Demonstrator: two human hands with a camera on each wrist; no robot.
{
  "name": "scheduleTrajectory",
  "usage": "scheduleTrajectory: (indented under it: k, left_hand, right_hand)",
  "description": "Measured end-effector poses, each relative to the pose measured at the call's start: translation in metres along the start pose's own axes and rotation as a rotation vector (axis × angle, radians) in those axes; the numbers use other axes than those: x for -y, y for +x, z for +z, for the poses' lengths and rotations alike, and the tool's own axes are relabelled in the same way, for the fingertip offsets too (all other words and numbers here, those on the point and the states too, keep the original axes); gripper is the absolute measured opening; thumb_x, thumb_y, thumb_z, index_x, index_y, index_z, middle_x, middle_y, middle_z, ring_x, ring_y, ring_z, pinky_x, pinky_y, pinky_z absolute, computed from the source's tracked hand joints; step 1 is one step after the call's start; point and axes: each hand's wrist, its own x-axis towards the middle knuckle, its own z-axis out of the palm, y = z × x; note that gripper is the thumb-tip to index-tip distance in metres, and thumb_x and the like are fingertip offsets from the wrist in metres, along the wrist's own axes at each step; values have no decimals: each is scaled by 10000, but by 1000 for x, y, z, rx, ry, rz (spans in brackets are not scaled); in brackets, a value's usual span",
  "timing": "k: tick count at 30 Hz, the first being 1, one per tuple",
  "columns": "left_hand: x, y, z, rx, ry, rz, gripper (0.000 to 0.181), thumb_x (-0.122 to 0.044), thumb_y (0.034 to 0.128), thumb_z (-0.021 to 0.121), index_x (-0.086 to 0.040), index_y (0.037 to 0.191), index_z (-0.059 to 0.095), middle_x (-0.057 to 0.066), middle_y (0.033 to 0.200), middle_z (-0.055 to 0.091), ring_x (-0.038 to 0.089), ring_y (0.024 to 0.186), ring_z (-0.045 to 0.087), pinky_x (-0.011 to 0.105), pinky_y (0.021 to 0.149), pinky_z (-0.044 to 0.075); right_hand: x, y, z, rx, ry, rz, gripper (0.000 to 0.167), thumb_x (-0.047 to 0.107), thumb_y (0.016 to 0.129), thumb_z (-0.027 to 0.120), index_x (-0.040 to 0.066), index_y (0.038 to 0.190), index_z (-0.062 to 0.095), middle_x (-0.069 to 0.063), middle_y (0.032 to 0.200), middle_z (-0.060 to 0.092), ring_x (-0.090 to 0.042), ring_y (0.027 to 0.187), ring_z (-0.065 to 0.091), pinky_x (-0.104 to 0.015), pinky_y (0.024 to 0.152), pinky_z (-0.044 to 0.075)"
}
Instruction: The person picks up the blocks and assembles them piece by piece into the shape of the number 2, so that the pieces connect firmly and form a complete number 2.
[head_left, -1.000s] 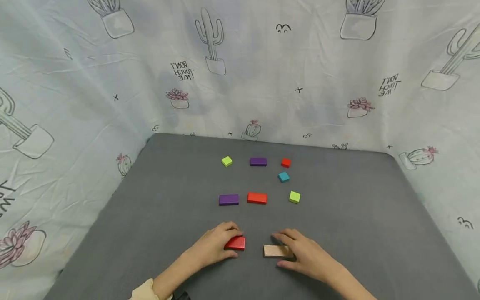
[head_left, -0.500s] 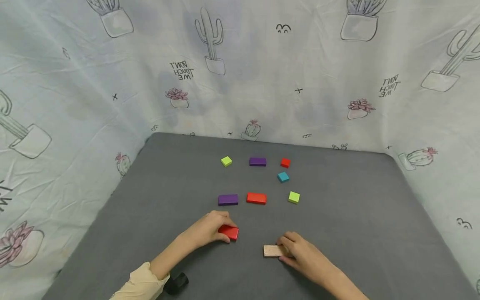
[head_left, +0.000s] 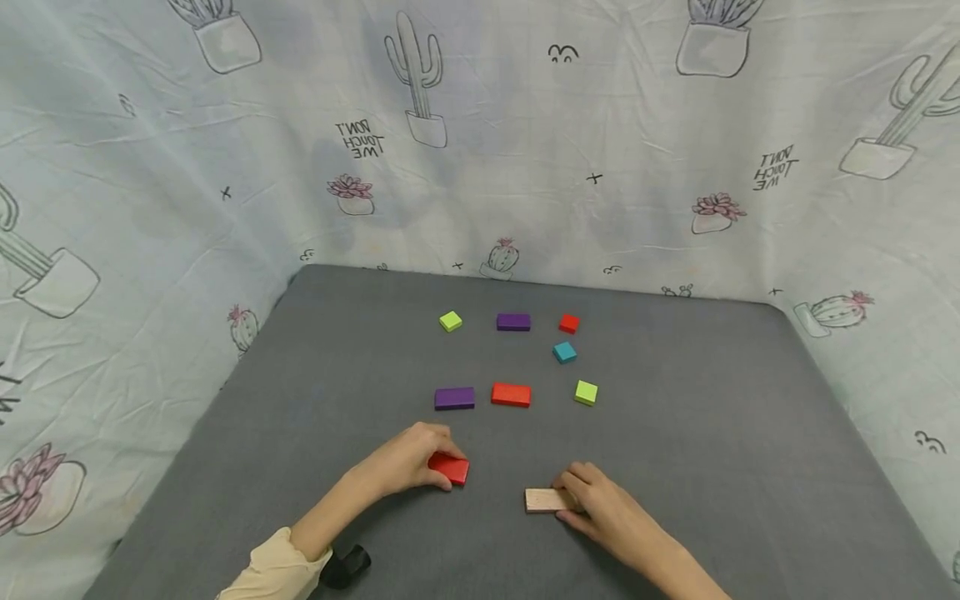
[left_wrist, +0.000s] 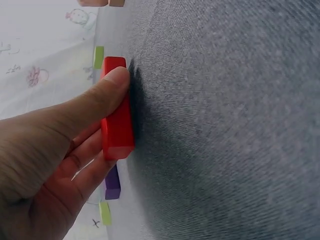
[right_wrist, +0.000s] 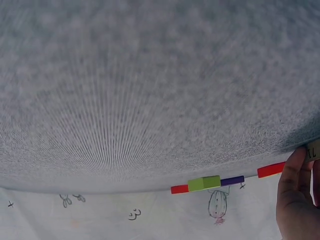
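Observation:
My left hand (head_left: 408, 460) pinches a red block (head_left: 453, 470) between thumb and fingers, at the front left of the grey surface. In the left wrist view the thumb (left_wrist: 117, 80) lies along one side of that red block (left_wrist: 119, 125), and a dark shadow runs beside it. Whether the block touches the cloth I cannot tell. To the right, my right hand (head_left: 606, 508) grips the right end of a plain wooden block (head_left: 543, 501), which lies flat. Dark marks show on this wooden block (right_wrist: 314, 151) in the right wrist view; most of it is out of frame there.
Beyond the hands lie a purple block (head_left: 454, 399), a red block (head_left: 512, 395) and a green block (head_left: 587, 392). Farther back are a blue block (head_left: 565, 352), a small red one (head_left: 569, 323), another purple one (head_left: 513, 322) and another green one (head_left: 451, 321). A cactus-print cloth (head_left: 495, 142) hangs behind.
My left hand has taken hold of the red block and moved it left and slightly away from me. My right hand's fingers have closed round the wooden block, which stays in place.

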Motion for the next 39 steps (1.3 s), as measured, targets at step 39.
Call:
scheduleTrajectory:
  k: [39]
  left_hand:
    - [6, 13, 13, 9, -40, -16, 336, -203, 651, 885, -115, 949, 757, -67, 832, 628, -4, 703, 499, 163, 624, 437]
  right_hand:
    - [1, 19, -16, -60, 127, 47, 179, 123, 705, 842, 110, 826, 710, 133, 693, 440, 7, 635, 396, -142, 531, 361]
